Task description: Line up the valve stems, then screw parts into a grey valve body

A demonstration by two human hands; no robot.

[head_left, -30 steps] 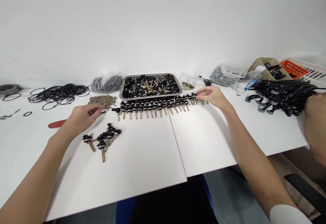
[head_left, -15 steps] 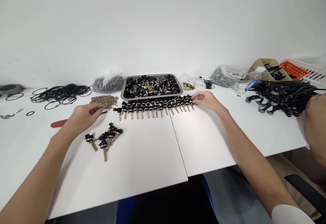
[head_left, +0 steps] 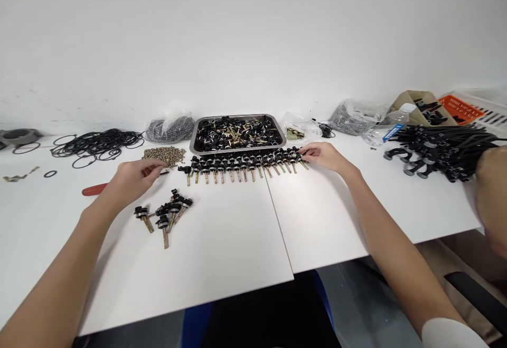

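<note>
Valve stems (head_left: 243, 164) rowed beside tray (head_left: 193, 144) of parts | right hand (head_left: 322, 155) grip touching row end | left hand (head_left: 132, 176) grip unclear

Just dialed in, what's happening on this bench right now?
A person works at a white table. The right hand touches the right end of a long row of black-capped brass pins lined up before a full metal tray. The left hand hovers beside a heap of small brass nuts, just behind a loose cluster of pins.

hands (head_left: 132, 176), bolt row (head_left: 241, 163), metal tray (head_left: 237, 150)
</note>
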